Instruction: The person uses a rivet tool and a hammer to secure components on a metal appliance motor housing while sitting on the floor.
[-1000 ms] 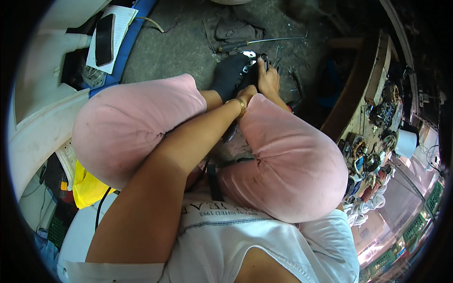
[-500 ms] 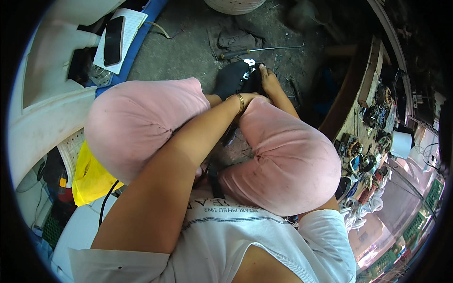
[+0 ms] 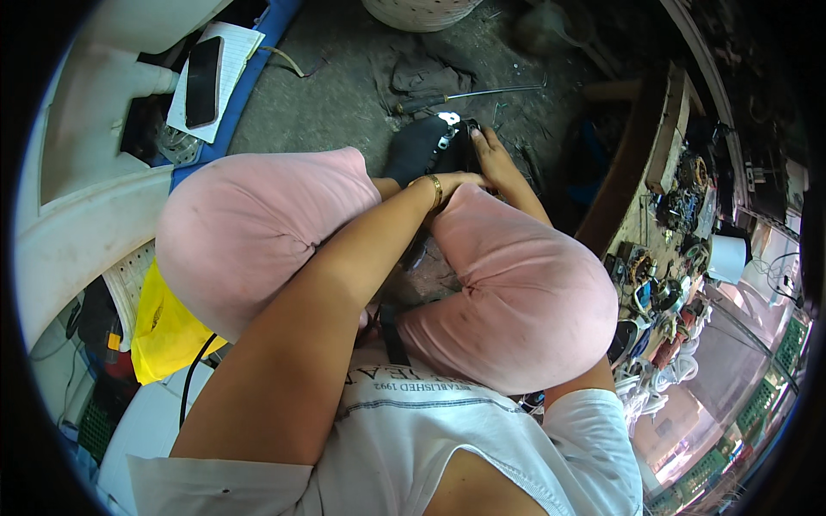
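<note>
Beyond my knees, a dark shape (image 3: pixel 411 153) like a shoe lies at the end of my left leg. Beside it are shiny metal pieces (image 3: pixel 447 123) on something black whose kind I cannot make out. My right hand (image 3: pixel 493 156) reaches round the right knee and lies along the right side of this black thing, fingers stretched forward. My left hand (image 3: pixel 465 180), with a gold bracelet (image 3: pixel 437 191) at its wrist, crosses between the knees toward it; its fingers are hidden. A long hooked tool (image 3: pixel 422 105) with a dark handle lies on the floor just past the metal pieces.
A dark cloth (image 3: pixel 430 76) and a pale basket (image 3: pixel 422 13) are on the floor ahead. To the left, a phone (image 3: pixel 204 82) rests on a notebook (image 3: pixel 231 53) near a yellow bag (image 3: pixel 163 331). A cluttered wooden bench (image 3: pixel 641 219) runs along the right.
The fingers of my right hand have drawn slightly nearer and now lie flatter along the black thing. The left hand stays almost in place. The whole view has shifted slightly.
</note>
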